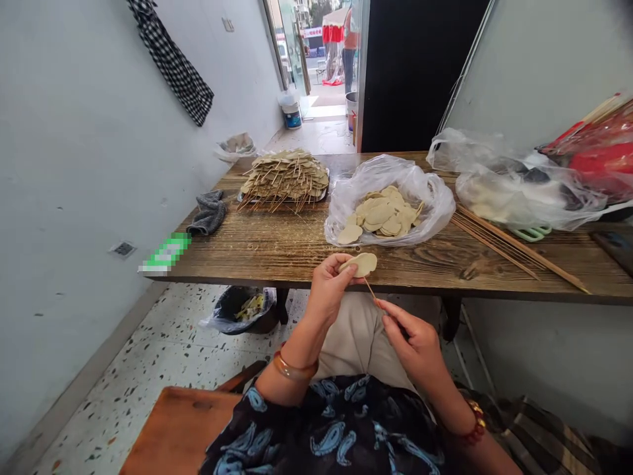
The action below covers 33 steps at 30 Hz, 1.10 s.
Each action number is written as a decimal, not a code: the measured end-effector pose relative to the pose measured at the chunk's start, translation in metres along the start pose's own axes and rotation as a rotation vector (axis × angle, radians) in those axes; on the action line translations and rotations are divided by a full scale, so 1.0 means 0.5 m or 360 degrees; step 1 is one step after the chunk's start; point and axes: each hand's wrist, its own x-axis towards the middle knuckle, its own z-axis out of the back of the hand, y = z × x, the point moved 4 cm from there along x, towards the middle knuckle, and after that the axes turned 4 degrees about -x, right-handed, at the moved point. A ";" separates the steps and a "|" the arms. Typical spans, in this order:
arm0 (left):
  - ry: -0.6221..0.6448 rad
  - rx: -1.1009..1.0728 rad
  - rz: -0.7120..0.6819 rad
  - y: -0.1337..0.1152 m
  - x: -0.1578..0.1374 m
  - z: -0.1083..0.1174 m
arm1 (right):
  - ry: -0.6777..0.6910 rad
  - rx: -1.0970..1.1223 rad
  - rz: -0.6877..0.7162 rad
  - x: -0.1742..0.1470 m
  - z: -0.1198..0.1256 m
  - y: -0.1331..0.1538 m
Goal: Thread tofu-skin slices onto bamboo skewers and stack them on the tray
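Between the thumb and fingers of my left hand (pixel 330 287) is a thin, pale beige oval slice (pixel 364 264), held just over the table's front edge. My right hand (pixel 409 333) pinches a thin wooden skewer (pixel 372 292), its upper end meeting the lower edge of the slice; whether it has gone in I cannot tell. Beyond my hands, an open clear plastic bag (pixel 435 204) holds a heap of similar loose slices (pixel 383 214). To its left, a tray carries a tall stack of skewered slices (pixel 287 173), with their sticks pointing towards me.
Bare skewers (pixel 514 247) lie on the wooden table (pixel 277 247), right of the bag. Further right are more plastic bags (pixel 524 188) and a dark phone (pixel 616 251). A grey cloth (pixel 208 212) lies at the left end. Below stands a lined black bin (pixel 252 316).
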 end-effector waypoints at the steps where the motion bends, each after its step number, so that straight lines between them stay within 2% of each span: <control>1: 0.0000 0.0003 -0.0002 0.000 0.000 -0.001 | 0.0002 0.0003 0.0001 0.000 -0.001 -0.001; 10: 0.0024 0.0091 -0.0067 -0.007 -0.001 -0.012 | -0.0004 -0.0008 -0.0019 0.001 0.002 -0.014; 19: 0.0035 0.0538 -0.0313 -0.010 -0.007 -0.004 | -0.0021 -0.0043 0.0010 0.008 0.004 -0.009; 23: 0.0074 0.0642 -0.0341 -0.006 -0.010 -0.005 | -0.0060 -0.0075 0.0003 0.010 0.004 -0.009; 26: 0.0089 0.0577 -0.0317 -0.004 -0.015 -0.011 | -0.0076 -0.0089 0.0000 0.014 0.004 -0.009; 33: 0.0050 0.0203 -0.0083 0.001 -0.018 -0.019 | -0.0091 -0.0094 0.0072 0.012 0.007 -0.004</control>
